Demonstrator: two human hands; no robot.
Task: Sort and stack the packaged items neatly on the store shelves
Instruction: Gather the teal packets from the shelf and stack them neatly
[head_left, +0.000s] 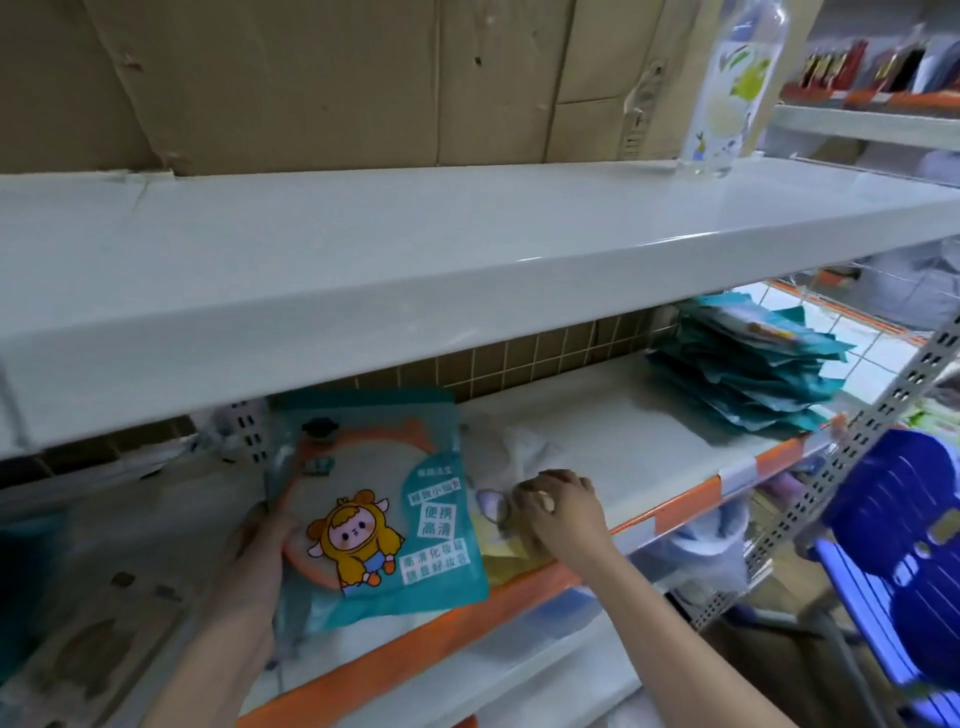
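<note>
I am seeing the left hand (260, 540) gripping a teal packet (379, 509) by its left edge, thumb on the printed front, the other fingers hidden behind it; the packet is standing tilted over the front of the middle shelf (597, 441), its lower corner hanging past the orange edge strip (691, 501). The print is showing a cartoon figure in a yellow hood and white blocks of text. The right hand (561, 512) is resting knuckles-up on the same shelf just right of the packet, fingers (535, 493) curling onto a clear-wrapped item (498, 512) with a pale purple shape inside; I cannot tell whether they are actually pinching it or only touching. A yellowish flat piece (506, 553) is lying under that hand at the shelf edge. Farther right, well apart from both hands, a stack of teal packets (748, 364) is sitting at the shelf's far end, untidily fanned. Above, the upper shelf (415, 270) is carrying a clear bottle (732, 88) and cardboard boxes (311, 78). A blue plastic stool (904, 530) is showing at the right.
</note>
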